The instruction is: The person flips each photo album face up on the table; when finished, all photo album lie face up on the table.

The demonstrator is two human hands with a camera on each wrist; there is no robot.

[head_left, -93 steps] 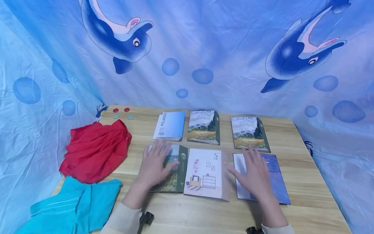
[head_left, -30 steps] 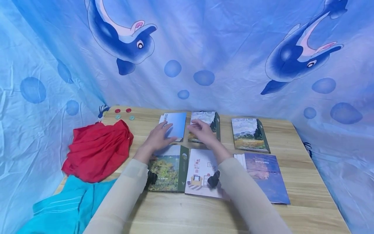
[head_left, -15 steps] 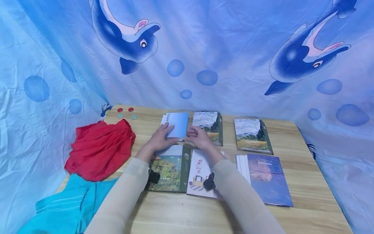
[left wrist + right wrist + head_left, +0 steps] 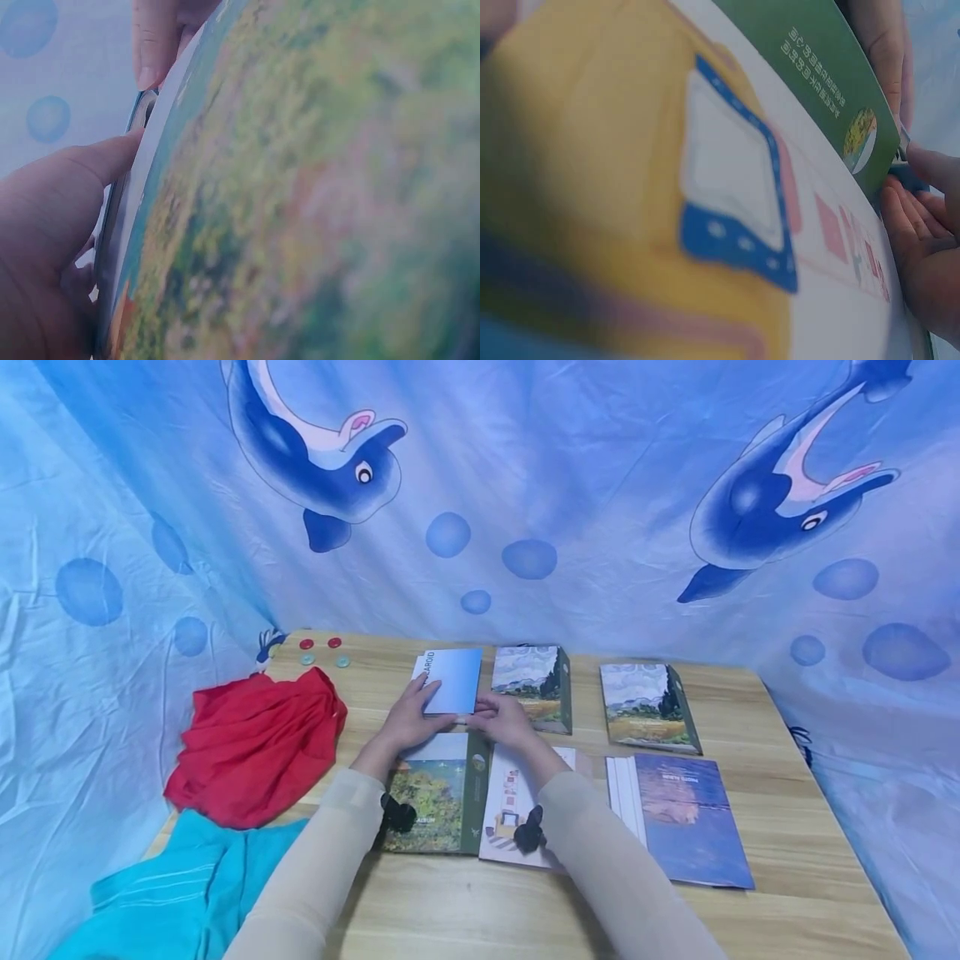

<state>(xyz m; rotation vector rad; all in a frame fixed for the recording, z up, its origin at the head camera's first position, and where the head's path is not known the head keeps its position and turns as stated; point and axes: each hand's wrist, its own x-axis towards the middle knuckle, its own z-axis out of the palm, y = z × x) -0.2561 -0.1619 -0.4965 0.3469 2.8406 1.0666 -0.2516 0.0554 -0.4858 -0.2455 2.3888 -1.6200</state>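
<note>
A blue-and-white photo album (image 4: 457, 681) marked "POLAROID" lies in the back row on the left. My left hand (image 4: 408, 714) holds its left side, with fingers on the cover and the thumb along the near edge. At the near right corner my right hand (image 4: 506, 720) pinches the album. The right wrist view shows that hand (image 4: 930, 262) with its thumb above and curled fingers below the corner. Under my wrists lie a green landscape photo album (image 4: 431, 802) and a white album with a drawn room (image 4: 510, 810), both partly covered by my arms.
Two wheat-field albums (image 4: 528, 681) (image 4: 645, 706) lie in the back row. A purple-blue album (image 4: 693, 818) is at the front right. Red cloth (image 4: 258, 747) and turquoise cloth (image 4: 195, 881) lie on the left, below several small red and green discs (image 4: 333, 643).
Both hands have gone from the front row to the back-left blue album. The right hand, lately over the middle wheat-field album, has moved left and closed on the blue album's near right corner.
</note>
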